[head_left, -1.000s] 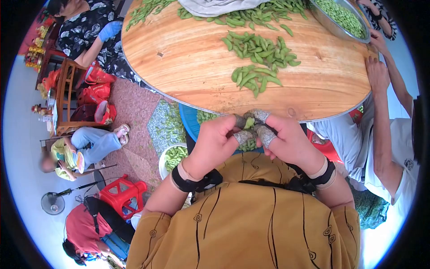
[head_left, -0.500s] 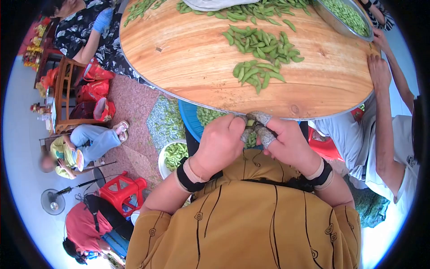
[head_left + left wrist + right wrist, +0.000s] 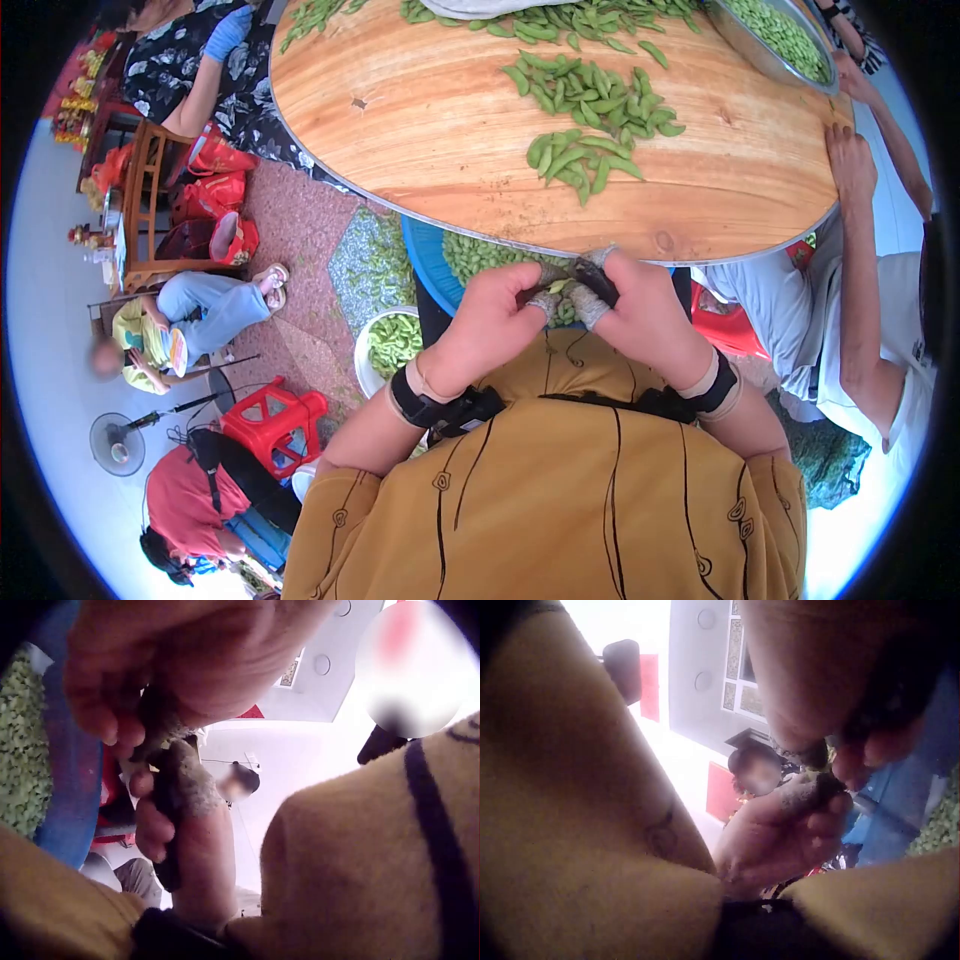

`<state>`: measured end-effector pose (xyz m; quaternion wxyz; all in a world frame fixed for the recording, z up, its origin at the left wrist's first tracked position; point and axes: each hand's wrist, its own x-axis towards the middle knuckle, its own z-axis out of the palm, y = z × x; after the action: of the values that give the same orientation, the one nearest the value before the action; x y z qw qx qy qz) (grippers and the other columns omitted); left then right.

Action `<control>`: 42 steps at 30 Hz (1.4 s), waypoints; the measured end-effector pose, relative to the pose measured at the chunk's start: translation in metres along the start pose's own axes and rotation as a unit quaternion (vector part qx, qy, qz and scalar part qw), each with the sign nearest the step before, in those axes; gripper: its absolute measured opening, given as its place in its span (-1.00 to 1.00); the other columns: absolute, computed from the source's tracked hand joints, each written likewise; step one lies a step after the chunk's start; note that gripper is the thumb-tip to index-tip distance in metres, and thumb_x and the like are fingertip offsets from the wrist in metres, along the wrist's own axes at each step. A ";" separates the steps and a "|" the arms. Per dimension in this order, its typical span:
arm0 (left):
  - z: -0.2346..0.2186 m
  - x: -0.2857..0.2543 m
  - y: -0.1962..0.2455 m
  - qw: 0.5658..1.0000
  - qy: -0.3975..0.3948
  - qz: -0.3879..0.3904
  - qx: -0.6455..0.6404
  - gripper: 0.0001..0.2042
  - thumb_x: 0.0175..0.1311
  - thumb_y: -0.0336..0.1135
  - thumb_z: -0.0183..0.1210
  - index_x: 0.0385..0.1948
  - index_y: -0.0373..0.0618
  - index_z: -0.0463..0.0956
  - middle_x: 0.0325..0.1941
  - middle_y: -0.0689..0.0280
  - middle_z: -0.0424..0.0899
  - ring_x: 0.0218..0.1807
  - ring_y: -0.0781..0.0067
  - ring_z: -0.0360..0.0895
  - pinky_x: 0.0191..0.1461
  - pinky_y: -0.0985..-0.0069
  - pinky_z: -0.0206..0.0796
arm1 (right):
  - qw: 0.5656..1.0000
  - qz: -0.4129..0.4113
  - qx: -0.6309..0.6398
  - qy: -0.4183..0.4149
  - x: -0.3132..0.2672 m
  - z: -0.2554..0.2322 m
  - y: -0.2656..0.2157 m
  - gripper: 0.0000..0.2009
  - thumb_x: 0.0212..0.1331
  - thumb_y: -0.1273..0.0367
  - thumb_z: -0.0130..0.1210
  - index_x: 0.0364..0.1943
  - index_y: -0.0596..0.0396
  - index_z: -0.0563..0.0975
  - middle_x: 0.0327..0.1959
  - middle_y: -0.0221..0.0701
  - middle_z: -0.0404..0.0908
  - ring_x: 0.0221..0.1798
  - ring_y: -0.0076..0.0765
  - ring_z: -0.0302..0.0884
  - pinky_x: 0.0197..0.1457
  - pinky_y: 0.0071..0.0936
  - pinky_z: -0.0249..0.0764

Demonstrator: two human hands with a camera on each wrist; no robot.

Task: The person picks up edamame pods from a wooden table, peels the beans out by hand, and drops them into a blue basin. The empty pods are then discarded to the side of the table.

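My left hand [image 3: 488, 318] and right hand [image 3: 650, 315] meet just below the table edge, over a blue basin [image 3: 422, 255] of green beans [image 3: 478, 256]. Between their fingertips they pinch a small green edamame pod [image 3: 557, 287], mostly hidden by the fingers. Grey, worn wraps cover thumbs and forefingers; the left wrist view shows one wrapped thumb [image 3: 195, 780] close up. More edamame pods [image 3: 590, 97] lie in loose heaps on the round wooden table [image 3: 420, 150] ahead.
A metal bowl [image 3: 832, 88] of shelled beans stands at the table's right. Left of the basin are a white bowl [image 3: 366, 372] of green pods and a red stool [image 3: 265, 425]. Another person's hand [image 3: 851, 165] rests on the right table edge; a blue-gloved hand [image 3: 229, 33] is at left.
My fingertips have shifted around the pod, and the left hand has turned so its wrapped thumb shows again. The view has moved slightly. At left, the gloved hand has risen.
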<state>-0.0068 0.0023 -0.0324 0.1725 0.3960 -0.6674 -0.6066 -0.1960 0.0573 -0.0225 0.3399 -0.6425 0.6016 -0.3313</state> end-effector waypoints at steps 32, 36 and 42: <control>-0.054 -0.057 -0.025 0.912 0.104 0.074 0.390 -0.61 0.10 -0.46 0.14 0.03 -0.21 0.44 -0.07 -0.01 0.57 -0.28 0.05 0.61 -0.21 0.30 0.46 | 0.983 0.011 0.025 0.180 0.043 -0.011 -0.008 -0.81 -0.01 0.43 0.22 -0.29 0.11 0.50 -0.49 -0.25 0.54 -0.48 -0.10 0.52 -0.41 -0.27 0.45; -0.021 -0.018 0.035 0.981 -0.015 -0.078 -0.177 -0.71 0.39 -0.28 -0.02 0.01 -0.26 0.46 -0.17 0.27 0.63 -0.12 0.51 0.58 -0.15 0.52 0.43 | 0.975 -0.143 -0.112 0.131 0.026 -0.010 -0.032 -0.83 -0.02 0.42 0.21 -0.33 0.13 0.51 -0.50 -0.29 0.54 -0.47 -0.18 0.54 -0.41 -0.36 0.48; -0.003 0.003 0.030 0.928 0.010 -0.113 -0.354 -0.76 0.38 -0.32 -0.03 -0.07 -0.23 0.50 -0.24 0.36 0.59 -0.23 0.62 0.51 -0.22 0.66 0.36 | 0.916 -0.363 -0.138 0.103 0.009 0.009 -0.006 -0.87 0.03 0.45 0.14 -0.35 0.19 0.49 -0.37 -0.13 0.58 -0.36 -0.08 0.59 -0.36 -0.34 0.53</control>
<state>-0.0160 -0.0031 -0.0041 0.2383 0.3885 -0.3586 -0.8147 -0.1853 0.0491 -0.0222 0.0402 -0.8193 0.3985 -0.4103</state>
